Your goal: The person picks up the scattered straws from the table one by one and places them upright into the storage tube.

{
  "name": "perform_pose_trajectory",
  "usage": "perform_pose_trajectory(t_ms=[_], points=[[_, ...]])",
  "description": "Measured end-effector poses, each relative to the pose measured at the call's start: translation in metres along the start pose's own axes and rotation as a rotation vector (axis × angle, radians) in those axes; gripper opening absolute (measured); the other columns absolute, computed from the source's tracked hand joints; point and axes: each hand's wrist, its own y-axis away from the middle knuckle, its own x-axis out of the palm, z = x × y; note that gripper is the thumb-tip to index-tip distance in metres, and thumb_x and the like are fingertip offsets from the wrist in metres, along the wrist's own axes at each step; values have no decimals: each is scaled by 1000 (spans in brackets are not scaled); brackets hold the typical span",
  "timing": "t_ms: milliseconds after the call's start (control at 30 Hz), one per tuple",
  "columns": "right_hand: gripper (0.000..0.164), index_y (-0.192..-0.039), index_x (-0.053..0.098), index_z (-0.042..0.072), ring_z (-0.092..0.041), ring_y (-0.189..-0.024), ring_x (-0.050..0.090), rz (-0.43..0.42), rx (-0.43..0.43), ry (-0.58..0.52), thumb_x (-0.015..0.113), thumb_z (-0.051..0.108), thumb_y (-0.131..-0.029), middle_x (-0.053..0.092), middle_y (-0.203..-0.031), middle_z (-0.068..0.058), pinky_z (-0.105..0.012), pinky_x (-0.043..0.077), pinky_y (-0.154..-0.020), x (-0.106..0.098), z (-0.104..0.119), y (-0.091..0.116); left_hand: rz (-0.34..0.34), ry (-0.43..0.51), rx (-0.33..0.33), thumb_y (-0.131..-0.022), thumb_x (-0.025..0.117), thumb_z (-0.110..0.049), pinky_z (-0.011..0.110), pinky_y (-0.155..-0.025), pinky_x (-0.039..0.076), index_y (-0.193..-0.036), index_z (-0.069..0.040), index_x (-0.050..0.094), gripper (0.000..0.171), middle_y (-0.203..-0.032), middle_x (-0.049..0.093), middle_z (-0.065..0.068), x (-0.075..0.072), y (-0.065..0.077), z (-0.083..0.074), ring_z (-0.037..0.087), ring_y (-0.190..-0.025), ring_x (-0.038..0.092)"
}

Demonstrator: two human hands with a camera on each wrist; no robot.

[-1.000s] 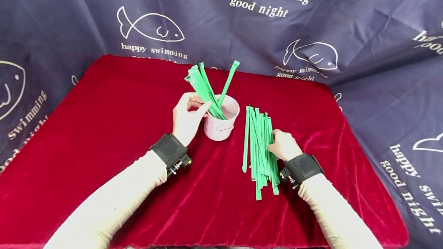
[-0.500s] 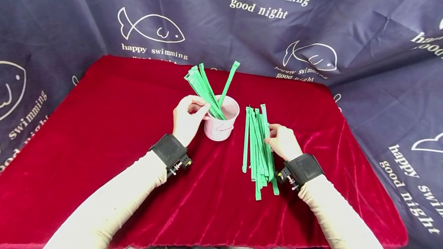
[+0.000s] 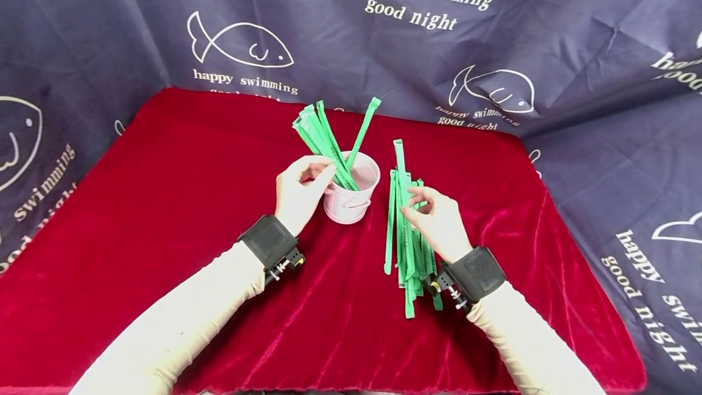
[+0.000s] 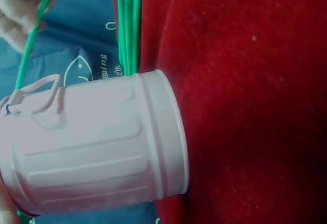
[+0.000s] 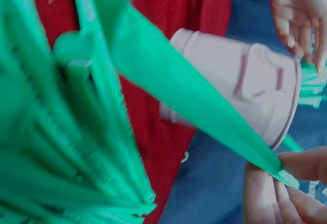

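A small pink bucket [image 3: 344, 207] stands upright, several green paper-wrapped straws [image 3: 315, 130] leaning out of it to the left and one to the right. My left hand [image 3: 296, 191] holds the bucket's left rim between thumb and fingers, right beside the leaning straws. Between thumb and fingertips, my right hand [image 3: 441, 224] pinches one wrapped straw [image 5: 189, 96] near an end, raised at a slant over the pile. That pile of wrapped straws [image 3: 407, 267] lies loosely side by side, right of the bucket. The bucket's folded handle [image 4: 43, 98] shows in the left wrist view.
Red velvet cloth [image 3: 192, 200] covers the table. A dark blue curtain [image 3: 351, 47] with fish prints hangs behind and at both sides. Each wrist carries a black strap with a small camera mount.
My right hand has drawn one wrapped straw from the right side of the pile, moving left and upward with it. The left hand stays at the bucket's rim, shifting very slightly.
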Motion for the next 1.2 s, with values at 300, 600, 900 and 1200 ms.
perform_pose_trajectory(t_ms=[300, 600, 900, 1200], points=[[34, -119, 69, 6, -12, -70, 67, -41, -33, -78, 74, 12, -86, 72, -97, -12, -20, 53, -62, 8, 22, 7, 30, -50, -7, -88, 74, -6, 14, -66, 55, -104, 2, 74, 19, -85, 71, 22, 7, 7, -8, 2, -68, 63], [32, -115, 71, 7, -9, -70, 67, -33, -95, -150, 77, 10, -84, 72, -94, -12, -20, 55, -64, 13, 33, 13, 190, -35, -123, -89, 73, -11, 24, -88, 59, -115, -4, 73, 27, -108, 75, 15, 17, 16, -19, 22, -97, 73], [29, -113, 72, 9, -15, -76, 70, 4, -137, -170, 76, 8, -85, 71, -91, -9, -24, 57, -69, 18, 38, 17, 314, 232, -331, -91, 68, -1, 55, -85, 58, -126, 3, 62, 37, -118, 68, 26, 27, 23, -24, 17, -85, 76], [26, -110, 73, 9, -18, -79, 70, 18, -147, -188, 77, 10, -85, 70, -91, -8, -32, 60, -71, 20, 36, 18, 312, 226, -314, -88, 71, -1, 54, -82, 59, -120, 3, 65, 33, -107, 71, 22, 28, 24, -24, 17, -80, 74]])
